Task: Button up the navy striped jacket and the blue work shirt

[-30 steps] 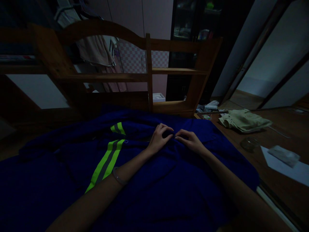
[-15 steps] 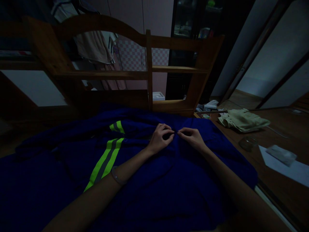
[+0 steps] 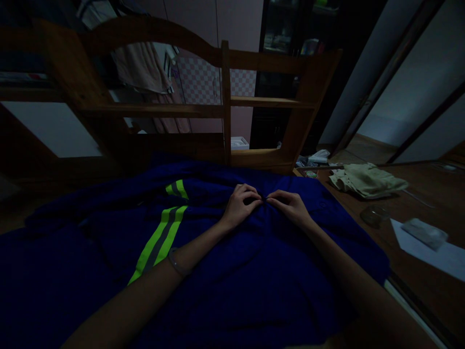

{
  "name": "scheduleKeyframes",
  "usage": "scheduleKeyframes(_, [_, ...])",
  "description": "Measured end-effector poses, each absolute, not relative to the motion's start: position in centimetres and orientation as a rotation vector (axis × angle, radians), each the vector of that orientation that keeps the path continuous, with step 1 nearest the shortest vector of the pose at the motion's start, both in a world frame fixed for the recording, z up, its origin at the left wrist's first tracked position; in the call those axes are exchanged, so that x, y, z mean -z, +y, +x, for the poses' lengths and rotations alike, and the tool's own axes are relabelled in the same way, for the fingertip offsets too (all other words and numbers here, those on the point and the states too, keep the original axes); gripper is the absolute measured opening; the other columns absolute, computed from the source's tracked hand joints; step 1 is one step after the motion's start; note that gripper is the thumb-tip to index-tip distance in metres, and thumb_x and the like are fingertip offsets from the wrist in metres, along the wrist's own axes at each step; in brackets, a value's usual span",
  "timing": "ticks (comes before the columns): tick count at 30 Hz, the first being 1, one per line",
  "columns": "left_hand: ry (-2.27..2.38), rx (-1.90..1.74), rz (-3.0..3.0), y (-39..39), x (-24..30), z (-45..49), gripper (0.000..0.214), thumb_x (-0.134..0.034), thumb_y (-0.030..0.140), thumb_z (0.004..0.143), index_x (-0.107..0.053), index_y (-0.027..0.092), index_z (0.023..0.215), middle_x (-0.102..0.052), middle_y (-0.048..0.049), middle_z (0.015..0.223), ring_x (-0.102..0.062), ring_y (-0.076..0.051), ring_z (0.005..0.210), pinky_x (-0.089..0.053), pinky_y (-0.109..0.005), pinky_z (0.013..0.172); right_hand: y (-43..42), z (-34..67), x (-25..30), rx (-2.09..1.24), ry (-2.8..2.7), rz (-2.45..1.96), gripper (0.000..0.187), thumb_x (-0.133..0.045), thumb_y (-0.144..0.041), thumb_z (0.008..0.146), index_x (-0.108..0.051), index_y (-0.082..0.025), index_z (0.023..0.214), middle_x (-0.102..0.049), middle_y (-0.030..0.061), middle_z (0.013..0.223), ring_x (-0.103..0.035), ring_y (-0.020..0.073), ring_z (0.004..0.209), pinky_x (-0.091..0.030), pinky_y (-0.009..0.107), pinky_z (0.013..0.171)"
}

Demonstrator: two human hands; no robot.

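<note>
A dark blue work jacket (image 3: 225, 271) with yellow-green and grey reflective strips lies spread out in front of me. My left hand (image 3: 241, 203) rests over its upper middle, thumb and fingertips pinched together. Facing it, my right hand (image 3: 288, 206) is pinched as well, its fingertips almost touching those of the left. A tiny dark bit shows between the two pinches, right at the cloth; it is too small and dim to name. Small round fasteners show faintly on the jacket to either side. A bracelet (image 3: 178, 264) circles my left wrist.
A wooden rail (image 3: 152, 110) stands behind the jacket, with hanging clothes (image 3: 141, 68) beyond. On the brown surface at right are a folded pale cloth (image 3: 368, 180), a glass jar (image 3: 375, 215), and a whitish packet (image 3: 424, 233) on a white sheet (image 3: 450, 261).
My two pinched hands have come slightly closer together, and the gap between the fingertips is narrower. The view has shifted a little; the jacket lies as before.
</note>
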State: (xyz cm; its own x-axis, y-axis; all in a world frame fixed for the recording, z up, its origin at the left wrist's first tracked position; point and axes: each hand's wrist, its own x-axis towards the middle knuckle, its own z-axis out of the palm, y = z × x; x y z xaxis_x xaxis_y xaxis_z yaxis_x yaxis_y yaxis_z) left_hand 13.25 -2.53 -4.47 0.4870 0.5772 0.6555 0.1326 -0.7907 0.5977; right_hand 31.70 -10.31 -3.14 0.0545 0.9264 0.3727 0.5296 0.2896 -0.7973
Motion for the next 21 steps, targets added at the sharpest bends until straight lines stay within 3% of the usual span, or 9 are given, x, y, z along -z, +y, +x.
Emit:
scheduleKeyframes(13, [0.603, -1.259, 2.342, -2.5, 4.3, 13.1, 0.013, -0.061, 0.028, 0.083, -0.069, 0.021, 0.078, -0.059, -0.0046, 0.092, -0.051, -0.018, 0.096, -0.045, -0.036, 0.088, -10.0, 31.7, 3.9, -0.622, -1.488, -1.359, 0.034, -0.067, -0.05, 0.073, -0.067, -0.018, 0.084, -0.07, 0.0051, 0.084, -0.065, 0.0187, 0.077, -0.051, 0.029, 0.071])
scheduleKeyframes(21, [0.568, -1.315, 2.49, -3.4, 4.2, 13.0, 0.012, -0.058, 0.025, 0.085, -0.069, 0.021, 0.088, -0.057, -0.006, 0.097, -0.049, -0.019, 0.1, -0.045, -0.036, 0.087, -10.0, 31.7, 4.0, -0.711, -1.42, -1.359, 0.037, -0.069, -0.05, 0.07, -0.072, -0.019, 0.09, -0.072, 0.0062, 0.089, -0.067, 0.0215, 0.083, -0.054, 0.031, 0.074])
